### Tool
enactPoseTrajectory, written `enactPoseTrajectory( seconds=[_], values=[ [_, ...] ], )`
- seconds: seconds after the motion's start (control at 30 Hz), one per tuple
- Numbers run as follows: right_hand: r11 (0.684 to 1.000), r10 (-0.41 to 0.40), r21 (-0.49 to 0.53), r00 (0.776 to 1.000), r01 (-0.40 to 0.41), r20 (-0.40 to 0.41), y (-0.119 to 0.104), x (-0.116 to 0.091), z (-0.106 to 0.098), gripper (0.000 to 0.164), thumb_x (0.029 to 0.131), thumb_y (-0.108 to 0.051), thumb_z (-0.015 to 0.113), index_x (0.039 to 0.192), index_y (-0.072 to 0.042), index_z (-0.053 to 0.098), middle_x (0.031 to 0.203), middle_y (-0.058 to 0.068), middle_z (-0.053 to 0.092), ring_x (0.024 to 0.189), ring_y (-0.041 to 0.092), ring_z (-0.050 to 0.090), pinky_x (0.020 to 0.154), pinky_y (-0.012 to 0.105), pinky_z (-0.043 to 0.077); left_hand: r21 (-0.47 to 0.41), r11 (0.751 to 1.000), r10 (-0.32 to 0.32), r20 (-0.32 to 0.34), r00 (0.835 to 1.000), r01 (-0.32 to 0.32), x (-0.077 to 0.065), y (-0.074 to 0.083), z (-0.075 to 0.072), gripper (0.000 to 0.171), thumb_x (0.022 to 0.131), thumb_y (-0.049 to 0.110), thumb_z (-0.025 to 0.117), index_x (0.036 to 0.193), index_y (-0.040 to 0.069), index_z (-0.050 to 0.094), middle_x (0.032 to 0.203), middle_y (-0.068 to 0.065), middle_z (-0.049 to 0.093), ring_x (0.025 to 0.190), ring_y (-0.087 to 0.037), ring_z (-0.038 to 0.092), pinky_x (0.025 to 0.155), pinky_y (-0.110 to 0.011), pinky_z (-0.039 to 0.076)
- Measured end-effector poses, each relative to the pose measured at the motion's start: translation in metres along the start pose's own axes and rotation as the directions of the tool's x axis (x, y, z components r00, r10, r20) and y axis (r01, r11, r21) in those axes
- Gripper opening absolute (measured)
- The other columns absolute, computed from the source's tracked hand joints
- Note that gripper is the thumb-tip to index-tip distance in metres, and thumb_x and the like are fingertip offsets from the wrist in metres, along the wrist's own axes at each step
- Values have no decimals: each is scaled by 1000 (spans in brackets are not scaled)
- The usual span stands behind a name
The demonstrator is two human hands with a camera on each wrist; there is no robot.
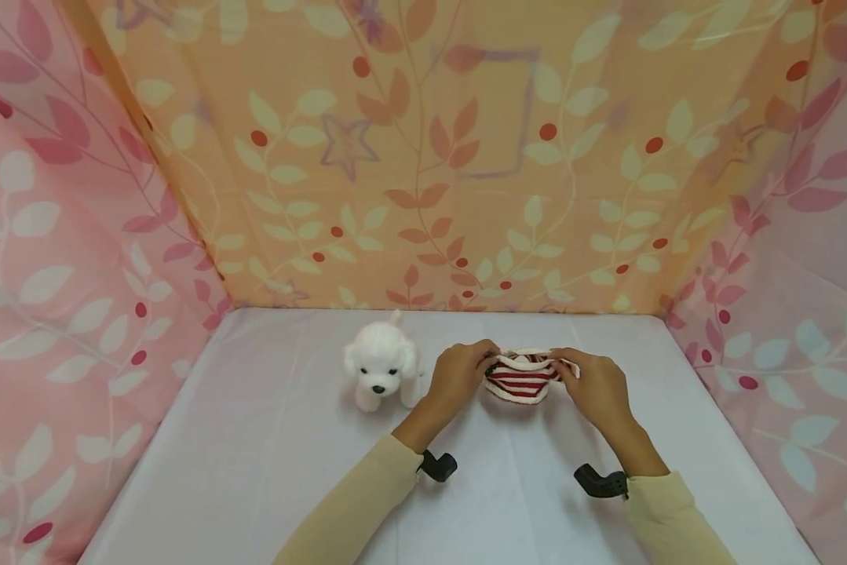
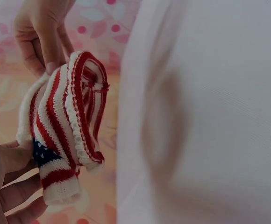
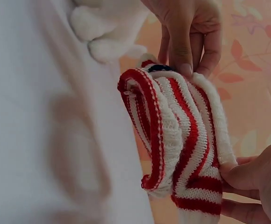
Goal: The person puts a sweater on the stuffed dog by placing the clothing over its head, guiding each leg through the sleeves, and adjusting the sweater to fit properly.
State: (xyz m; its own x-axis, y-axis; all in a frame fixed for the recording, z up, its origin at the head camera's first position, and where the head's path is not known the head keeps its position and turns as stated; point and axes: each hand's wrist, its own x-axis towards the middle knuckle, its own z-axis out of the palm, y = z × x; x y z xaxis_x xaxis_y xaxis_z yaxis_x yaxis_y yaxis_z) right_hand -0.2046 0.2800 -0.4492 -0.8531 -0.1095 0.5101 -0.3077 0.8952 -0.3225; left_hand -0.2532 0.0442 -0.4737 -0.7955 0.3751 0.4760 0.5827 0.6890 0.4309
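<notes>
A small knitted sweater (image 1: 522,383) with red and white stripes hangs stretched between both hands, just above the table. My left hand (image 1: 460,372) pinches one upper side of it, near a dark blue patch (image 2: 45,154) with white specks. On the opposite side, my right hand (image 1: 596,384) pinches the white edge between thumb and fingers. The ribbed bottom opening (image 3: 149,130) gapes and shows a striped inside. Left of my left hand stands a white plush dog (image 1: 381,365) facing the front; only its legs (image 3: 96,28) show in the right wrist view.
A white cloth covers the table (image 1: 253,439). Behind it rises an orange leaf-patterned curtain (image 1: 423,157), with pink patterned curtains (image 1: 63,314) along the left and right sides. Each wrist wears a black device (image 1: 600,480).
</notes>
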Motion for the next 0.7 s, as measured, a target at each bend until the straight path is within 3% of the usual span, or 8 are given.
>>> enactPoseTrajectory(
  seconds=[0.27,0.4,0.53,0.7],
  values=[
    [997,-78,-1,987,79,-139,-18,8,-18,22,84,-6,82,106,-8,80,46,-6,39,45,10,26,45,30,22,-56,997,50,-96,994,-56,0,21,-41,10,95,22,74,103,20,77,89,5,76,68,-4,63,59,-18,46],
    [992,-114,23,974,121,-197,-27,12,-24,25,82,-7,84,106,-7,80,50,1,53,45,7,23,44,29,21,-86,993,67,-143,988,-80,0,25,-61,11,93,18,75,104,18,78,93,4,77,72,-5,67,62,-18,49],
    [987,-135,56,963,152,-234,-41,14,-30,28,79,-6,86,106,-6,80,70,11,72,47,5,19,44,28,20,-101,989,85,-192,978,-106,-1,24,-77,12,92,17,76,104,16,78,92,2,77,73,-7,67,64,-20,50],
    [977,-160,97,955,189,-249,-60,18,-30,29,78,-4,86,106,-5,79,89,15,77,49,5,19,44,27,21,-122,984,98,-242,965,-131,-7,19,-97,14,89,11,78,103,13,79,92,0,77,75,-8,68,65,-21,53]
  ],
)
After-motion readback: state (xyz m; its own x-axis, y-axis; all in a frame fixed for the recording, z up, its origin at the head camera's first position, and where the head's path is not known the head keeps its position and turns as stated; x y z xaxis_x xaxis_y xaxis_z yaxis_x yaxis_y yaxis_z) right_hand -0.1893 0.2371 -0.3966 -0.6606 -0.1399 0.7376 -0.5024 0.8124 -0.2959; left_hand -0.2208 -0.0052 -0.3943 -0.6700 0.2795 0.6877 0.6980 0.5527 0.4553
